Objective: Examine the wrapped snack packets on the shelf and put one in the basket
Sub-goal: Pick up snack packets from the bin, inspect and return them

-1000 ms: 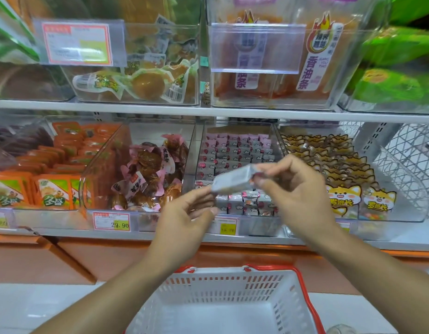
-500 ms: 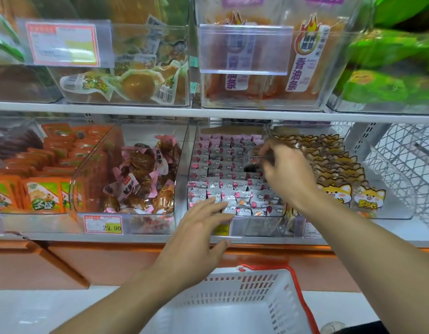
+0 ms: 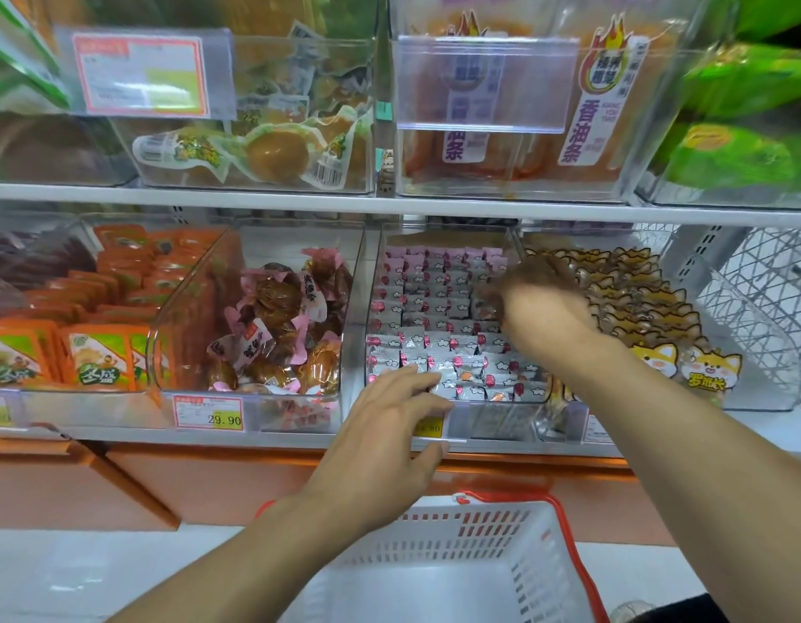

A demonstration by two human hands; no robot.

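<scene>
Small grey-and-pink wrapped snack packets (image 3: pixel 427 308) fill a clear bin (image 3: pixel 493 420) on the lower shelf. My right hand (image 3: pixel 540 303) reaches down into the back right of this bin, knuckles up, fingers curled among the packets. It is blurred, so whether it holds a packet is unclear. My left hand (image 3: pixel 385 442) hovers in front of the bin's front wall with fingers straight and holds nothing. The white basket (image 3: pixel 461 526) with a red rim sits below the shelf, under both arms; the part of its inside that shows holds nothing.
A bin of brown pink-wrapped snacks (image 3: pixel 277 321) stands left of the packet bin, orange packs (image 3: pixel 97 353) further left, and cartoon-dog packs (image 3: pixel 659 353) to the right. An upper shelf (image 3: pixel 389 202) carries more clear bins. A wire basket (image 3: pixel 758 299) is at the far right.
My right hand carried the grey packet from in front of the shelf back into the bin and sank lower among the packets. My left hand let go of it and stays by the bin's front.
</scene>
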